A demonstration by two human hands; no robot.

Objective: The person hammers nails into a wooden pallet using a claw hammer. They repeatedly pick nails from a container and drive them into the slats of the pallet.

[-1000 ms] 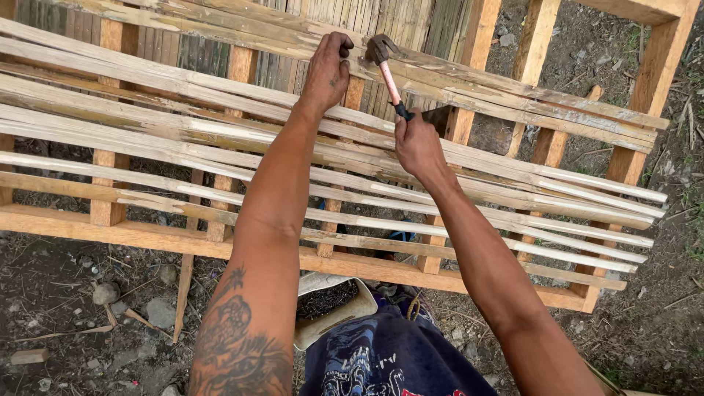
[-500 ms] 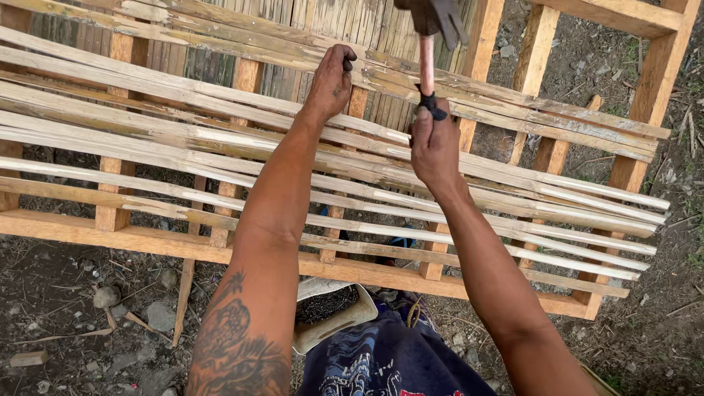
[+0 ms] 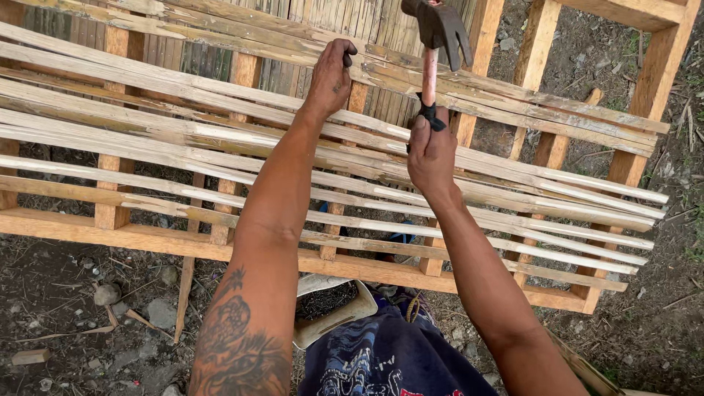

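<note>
A wooden frame (image 3: 242,246) stands on bare ground (image 3: 66,323), its top covered by long split bamboo slats (image 3: 220,139) that run from the left edge to the right edge, with narrow gaps between them. Open room remains above the far slats and past the right corner post (image 3: 645,110), where soil and dry twigs show. Small stones (image 3: 106,293) and wood chips lie near the front rail; a bamboo wall (image 3: 352,22) stands behind the far edge.

The left hand (image 3: 330,77) reaches straight out, arm extended, its grip pressed together on a small dark thing, seemingly a nail (image 3: 347,59), held against a far slat near the middle of the frame. The right hand (image 3: 433,150) is raised above the middle slats, fingers wrapped tight around the handle of a claw hammer (image 3: 433,44); the dark head points up near the top of the view, just right of the left hand and clear of the slats.
</note>
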